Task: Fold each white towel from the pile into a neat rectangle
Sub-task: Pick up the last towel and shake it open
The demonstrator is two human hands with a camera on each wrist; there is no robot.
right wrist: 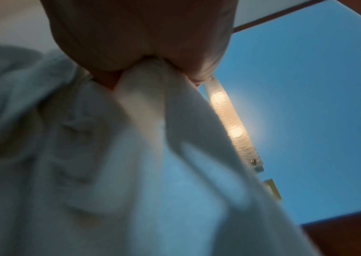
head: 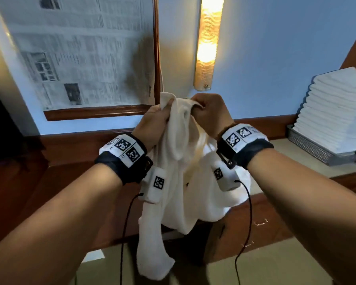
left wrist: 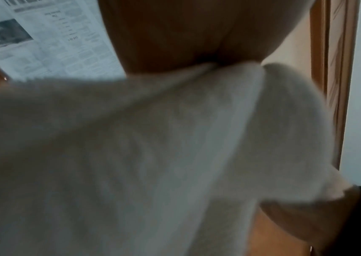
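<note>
A crumpled white towel (head: 185, 182) hangs in the air in front of me, held up by both hands close together at its top edge. My left hand (head: 156, 118) grips a bunched part of the edge on the left. My right hand (head: 208, 112) pinches the edge just to the right. In the left wrist view the towel (left wrist: 131, 155) fills the frame below the curled left hand (left wrist: 175, 38). From the right wrist camera, the right hand (right wrist: 139, 39) clamps a fold of the towel (right wrist: 131, 173). The lower end dangles toward the wooden counter (head: 74, 182).
A tall stack of folded white towels (head: 335, 112) sits in a metal tray (head: 310, 149) at the right. A newspaper-covered framed panel (head: 80, 52) and a lit wall lamp (head: 208, 42) hang on the blue wall behind. Cables run from both wrist cameras.
</note>
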